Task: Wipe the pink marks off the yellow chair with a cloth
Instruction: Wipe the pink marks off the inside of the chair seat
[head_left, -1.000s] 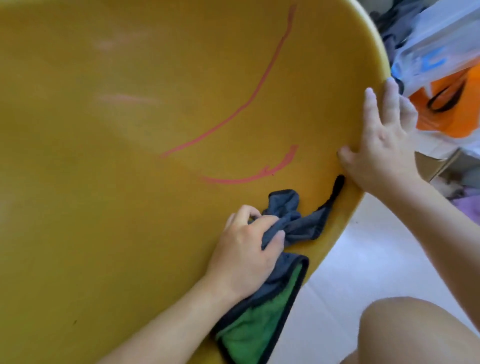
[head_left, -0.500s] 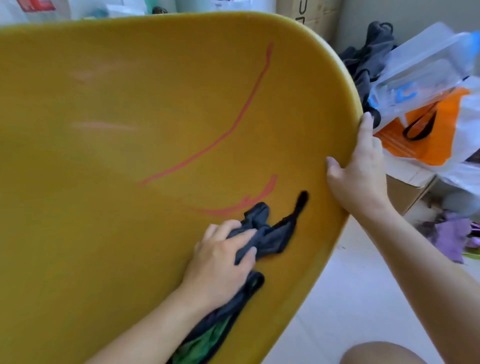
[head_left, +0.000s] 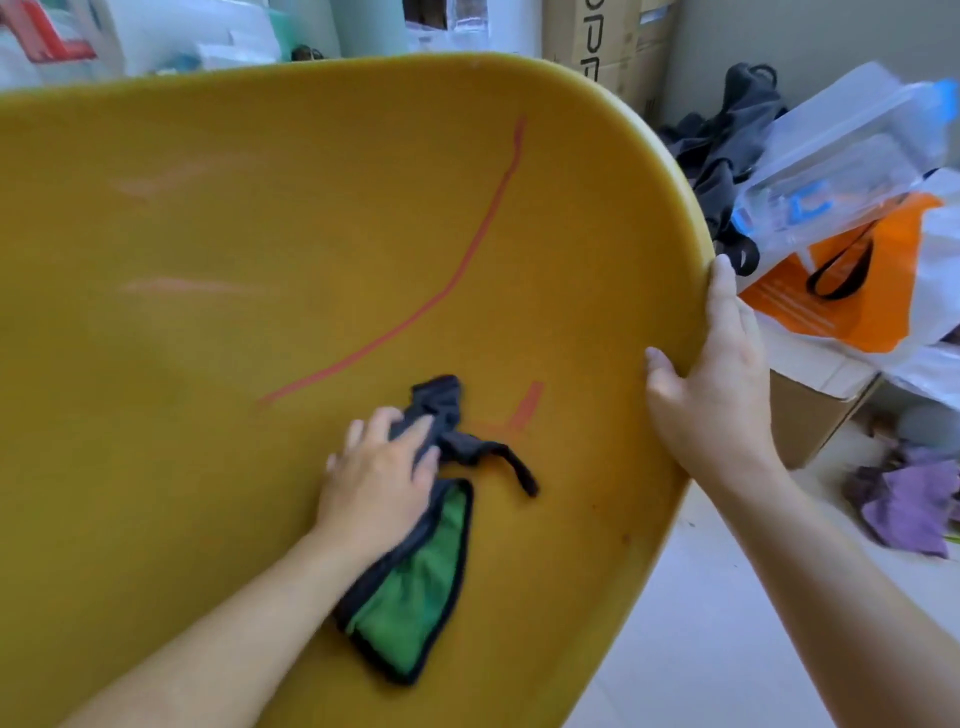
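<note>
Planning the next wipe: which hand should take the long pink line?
Left. The left hand holds the cloth just below the long pink line; the right hand grips the chair rim, steadying it.

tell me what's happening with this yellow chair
A person is cleaning the yellow chair. The left hand holds a bunched dark cloth with a green side and presses it on the chair's surface, just left of a short pink mark. The right hand grips the chair's rim. The long pink line above the cloth is not yet wiped.
</note>
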